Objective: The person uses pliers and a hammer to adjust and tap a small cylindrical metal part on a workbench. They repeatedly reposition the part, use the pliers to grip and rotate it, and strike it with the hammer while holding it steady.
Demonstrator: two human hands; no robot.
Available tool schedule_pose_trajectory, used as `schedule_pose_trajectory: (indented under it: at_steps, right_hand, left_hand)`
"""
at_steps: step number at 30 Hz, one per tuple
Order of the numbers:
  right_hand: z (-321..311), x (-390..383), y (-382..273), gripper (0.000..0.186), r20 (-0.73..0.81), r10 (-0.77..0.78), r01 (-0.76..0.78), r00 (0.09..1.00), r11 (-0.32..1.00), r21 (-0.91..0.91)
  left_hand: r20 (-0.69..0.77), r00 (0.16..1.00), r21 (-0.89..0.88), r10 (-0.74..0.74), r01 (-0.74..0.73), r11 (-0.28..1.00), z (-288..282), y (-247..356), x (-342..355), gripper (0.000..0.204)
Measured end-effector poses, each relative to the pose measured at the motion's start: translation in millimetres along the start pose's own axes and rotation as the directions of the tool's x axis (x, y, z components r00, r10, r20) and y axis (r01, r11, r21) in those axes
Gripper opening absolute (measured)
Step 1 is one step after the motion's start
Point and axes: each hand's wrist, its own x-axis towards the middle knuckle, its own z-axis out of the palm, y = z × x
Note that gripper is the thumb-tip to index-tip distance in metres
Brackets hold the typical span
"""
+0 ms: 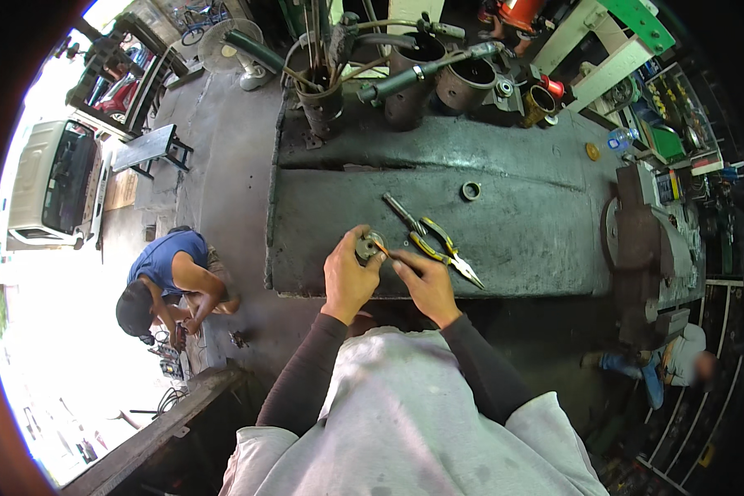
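My left hand [350,277] is closed round a small round metal part [367,246] near the front edge of the dark metal workbench [521,231]. In my right hand [426,285] the fingers pinch a thin tool with an orange tip [381,246], its end touching the round part; its exact kind is too small to tell. Just beyond the right hand lie yellow-and-black handled pliers [440,244], jaws pointing right. A short metal rod [401,212] rests against their handles. Farther off on the bench sits a metal ring [470,191].
Along the bench's far side stand a pot of rods [319,107], metal cylinders [463,85] and a grease gun [388,83]. A big vise [653,240] is at the right end. One person in blue [178,264] crouches at left; another person [678,360] is at lower right.
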Motion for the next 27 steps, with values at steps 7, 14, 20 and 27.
schedule_pose_trajectory:
  at_steps: [7,14,20,27]
  right_hand:
    - [7.2,1.6,3.7,0.032,-0.038,0.036,-0.033,0.999,0.998,0.062]
    - [7.2,4.0,3.6,0.032,-0.039,0.040,-0.037,0.998,0.996,0.079]
    - [4.7,2.3,-4.4,0.031,-0.030,0.073,-0.073,0.997,0.997,0.024]
    - [-1.5,6.5,2.6,0.033,0.058,0.121,-0.124,0.991,0.990,0.061]
  left_hand:
    - [0.001,1.000,-0.002,-0.014,0.014,1.000,0.0,-0.4,0.4,0.052]
    - [-0.011,1.000,-0.009,0.006,-0.006,1.000,1.4,-3.2,0.2,0.052]
    - [-0.014,1.000,0.004,-0.018,0.018,1.000,2.6,-2.3,0.1,0.051]
    - [0.040,0.999,-0.034,0.018,-0.017,0.999,-2.5,-4.9,4.0,0.059]
